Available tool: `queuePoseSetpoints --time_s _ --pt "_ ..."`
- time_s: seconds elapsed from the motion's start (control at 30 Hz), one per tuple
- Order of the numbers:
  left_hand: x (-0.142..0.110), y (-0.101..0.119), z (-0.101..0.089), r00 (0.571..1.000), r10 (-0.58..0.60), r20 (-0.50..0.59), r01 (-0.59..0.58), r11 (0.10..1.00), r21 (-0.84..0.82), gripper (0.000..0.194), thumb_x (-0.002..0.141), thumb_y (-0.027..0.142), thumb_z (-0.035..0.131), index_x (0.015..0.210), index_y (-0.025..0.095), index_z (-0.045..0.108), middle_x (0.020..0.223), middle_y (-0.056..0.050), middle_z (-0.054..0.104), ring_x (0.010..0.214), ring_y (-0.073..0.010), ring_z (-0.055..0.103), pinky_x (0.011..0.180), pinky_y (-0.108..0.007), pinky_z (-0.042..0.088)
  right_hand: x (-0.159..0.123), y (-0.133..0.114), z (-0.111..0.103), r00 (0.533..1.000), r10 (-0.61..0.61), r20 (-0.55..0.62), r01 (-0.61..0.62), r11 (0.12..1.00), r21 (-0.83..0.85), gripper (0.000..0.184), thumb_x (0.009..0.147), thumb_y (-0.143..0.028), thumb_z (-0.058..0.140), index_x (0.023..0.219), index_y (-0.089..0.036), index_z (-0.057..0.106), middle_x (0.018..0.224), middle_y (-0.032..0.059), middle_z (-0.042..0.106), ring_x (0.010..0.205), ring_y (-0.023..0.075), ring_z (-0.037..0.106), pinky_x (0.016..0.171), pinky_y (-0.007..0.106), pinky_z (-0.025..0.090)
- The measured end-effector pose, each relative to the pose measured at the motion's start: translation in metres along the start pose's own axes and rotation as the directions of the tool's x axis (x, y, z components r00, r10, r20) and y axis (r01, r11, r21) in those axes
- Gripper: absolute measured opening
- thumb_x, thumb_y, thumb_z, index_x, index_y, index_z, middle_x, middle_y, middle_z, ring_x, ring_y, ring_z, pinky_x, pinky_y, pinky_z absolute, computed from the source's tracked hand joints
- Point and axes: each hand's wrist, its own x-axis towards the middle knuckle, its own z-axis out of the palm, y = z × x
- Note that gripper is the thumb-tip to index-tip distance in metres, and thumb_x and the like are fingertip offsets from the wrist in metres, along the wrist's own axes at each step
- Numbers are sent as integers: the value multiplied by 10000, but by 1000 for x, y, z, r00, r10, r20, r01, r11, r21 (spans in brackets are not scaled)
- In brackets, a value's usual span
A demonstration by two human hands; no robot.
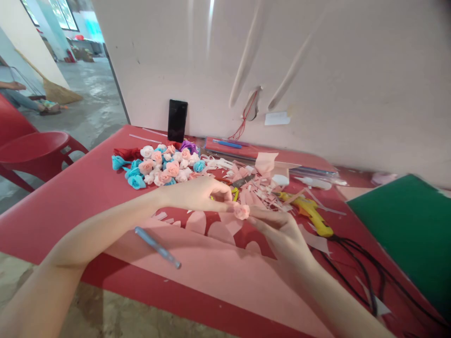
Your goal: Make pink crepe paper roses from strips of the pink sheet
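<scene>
Between the fingertips of both hands is a small pale-pink paper rose [241, 212]. My left hand [197, 193] pinches it from the left side, and my right hand [287, 232] grips it from the right. Rounded pink paper petals [196, 222] lie just below the hands, beside a large pink paper sheet [211, 270]. Scissors [243, 181] with yellow handles are partly hidden behind my left hand. A yellow glue gun [312, 213] rests to the right of my right hand. On the near left of the sheet lies a blue pen [158, 247].
Finished pink, white and blue paper roses [164, 164] are heaped at the back left. A black phone [177, 120] leans against the pale wall. Pink scraps [259, 192] spread across the red table [77, 188]. Black cables [366, 267] run right beside a green board [405, 225].
</scene>
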Motion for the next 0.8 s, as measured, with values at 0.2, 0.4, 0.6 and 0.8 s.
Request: queuePoseSetpoints --time_s 0.2,0.4,0.6,0.8 --pt "-15 -5 0 985 -109 134 77 971 227 307 906 302 375 820 165 636 760 -23 656 619 -110 566 576 -223 397 1 3 -5 992 14 -127 -5 998 67 205 667 -429 724 813 -289 755 907 40 744 905 251 669 825 358 509" --pt "-48 -19 49 985 -155 71 122 931 344 204 817 107 477 939 173 627 992 -68 655 939 -209 597 827 -317 446 5 -1 -4 991 35 -131 -20 994 110 167 640 -400 742 739 -267 761 839 48 751 822 241 679 784 362 516" --pt "-63 -23 68 975 -219 20 195 903 384 319 819 100 503 1119 197 553 1141 -71 614 1050 -235 574 899 -375 452 7 -7 -5 993 37 -113 -16 984 179 124 638 -363 741 733 -286 759 822 20 751 827 219 676 798 345 515" --pt "-60 -21 67 975 -220 -9 207 899 385 258 859 142 466 1091 179 574 1120 -81 618 1046 -226 565 922 -383 438 6 -15 -4 995 36 -90 -16 976 215 116 649 -354 736 730 -274 758 809 18 746 821 209 669 771 332 519"
